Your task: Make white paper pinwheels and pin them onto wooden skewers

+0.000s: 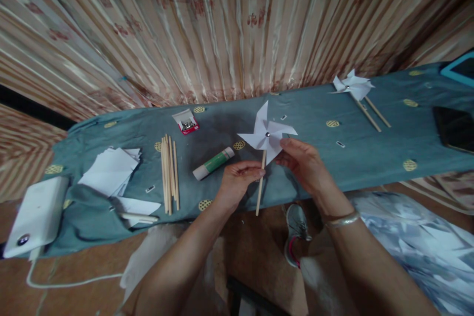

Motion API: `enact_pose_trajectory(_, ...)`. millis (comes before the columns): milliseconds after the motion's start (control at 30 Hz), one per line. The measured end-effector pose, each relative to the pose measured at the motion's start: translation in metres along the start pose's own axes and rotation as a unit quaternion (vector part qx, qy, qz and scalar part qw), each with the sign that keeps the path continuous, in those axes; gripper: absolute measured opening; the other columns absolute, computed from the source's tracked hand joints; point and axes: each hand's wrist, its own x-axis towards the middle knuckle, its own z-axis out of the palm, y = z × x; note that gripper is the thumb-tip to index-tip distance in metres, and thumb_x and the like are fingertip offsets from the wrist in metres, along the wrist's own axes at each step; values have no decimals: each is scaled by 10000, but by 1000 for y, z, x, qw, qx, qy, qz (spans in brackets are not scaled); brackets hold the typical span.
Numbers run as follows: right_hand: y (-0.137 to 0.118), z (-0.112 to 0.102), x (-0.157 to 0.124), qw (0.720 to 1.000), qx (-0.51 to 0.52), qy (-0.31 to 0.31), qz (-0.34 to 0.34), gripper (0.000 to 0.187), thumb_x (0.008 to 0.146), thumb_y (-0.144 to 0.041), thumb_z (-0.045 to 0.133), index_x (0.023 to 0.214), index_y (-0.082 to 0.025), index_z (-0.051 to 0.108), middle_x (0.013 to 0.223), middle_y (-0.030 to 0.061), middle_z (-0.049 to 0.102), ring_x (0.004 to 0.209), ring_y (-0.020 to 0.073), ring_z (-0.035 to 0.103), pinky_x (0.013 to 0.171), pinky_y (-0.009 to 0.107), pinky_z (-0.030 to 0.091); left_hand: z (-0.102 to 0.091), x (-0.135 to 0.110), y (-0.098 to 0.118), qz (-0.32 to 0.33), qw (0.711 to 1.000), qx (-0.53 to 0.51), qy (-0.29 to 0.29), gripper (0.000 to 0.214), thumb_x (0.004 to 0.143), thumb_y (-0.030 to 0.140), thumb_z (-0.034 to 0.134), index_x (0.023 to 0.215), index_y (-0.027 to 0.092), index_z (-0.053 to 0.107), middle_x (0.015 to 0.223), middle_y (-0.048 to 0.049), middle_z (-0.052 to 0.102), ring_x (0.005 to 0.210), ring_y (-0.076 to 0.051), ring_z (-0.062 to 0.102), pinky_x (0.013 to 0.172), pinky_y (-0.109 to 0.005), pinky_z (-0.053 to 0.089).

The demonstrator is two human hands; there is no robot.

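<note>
Pinching paper pinwheel, left hand below, right hand beside.

The pinwheel is white, its stick pale tan. The tablecloth is dusty teal, dotted with yellow lattice rounds. The glue stick is green and white. The curtain is striped beige-pink with reddish motifs.

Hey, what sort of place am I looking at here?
Likely a home craft corner: a cloth-covered table against a curtain, with paper squares, wooden sticks and a glue stick laid out, and the left hand and right hand holding a paper pinwheel.
</note>
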Motion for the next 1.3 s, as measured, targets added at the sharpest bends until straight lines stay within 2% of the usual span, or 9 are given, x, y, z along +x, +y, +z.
enact_pose_trajectory(200,-1,2,6,996,81,49,9,328,561,-422,887,752,-212,723,715,10,741,630,151,655,562,263,534,0,0,-2,-15,1000,11,-7,230,482,256,872,667,174,762,630,-1,704,626,-125,617,714,-265,505)
enact_pose_trajectory(333,-2,4,5,994,96,48,-6,298,532,-345,900,736,-202,737,717,4,751,624,131,663,589,244,559,-1,0,-3,-17,1000,17,-13,237,494,260,867,685,166,762,638,-2,704,639,-131,623,744,-281,509)
enact_pose_trajectory(600,-3,8,2,995,91,42,-17,278,532,-353,898,728,-212,760,755,14,769,647,150,686,593,258,579,-1,0,-3,-10,1000,21,-5,221,504,255,862,681,168,761,647,-5,710,650,-135,629,740,-281,510)
enact_pose_trajectory(900,1,6,3,995,95,30,0,257,568,-312,891,757,-206,752,740,-11,744,616,99,643,555,198,529,0,0,-2,-2,1000,0,-9,272,477,277,892,697,172,771,682,-11,730,643,-119,624,744,-271,513)
enact_pose_trajectory(1167,2,8,2,994,102,37,18,287,520,-301,909,736,-206,746,715,-23,727,605,92,635,534,187,535,-2,1,-2,2,1000,1,-7,237,494,267,873,683,170,769,683,-15,725,640,-121,617,736,-274,504)
enact_pose_trajectory(1300,4,7,2,995,95,27,16,261,547,-296,897,741,-215,742,739,-22,730,617,93,638,538,188,536,-1,0,0,1,1000,1,-9,207,511,250,853,680,164,771,664,-8,715,619,-103,594,703,-250,488)
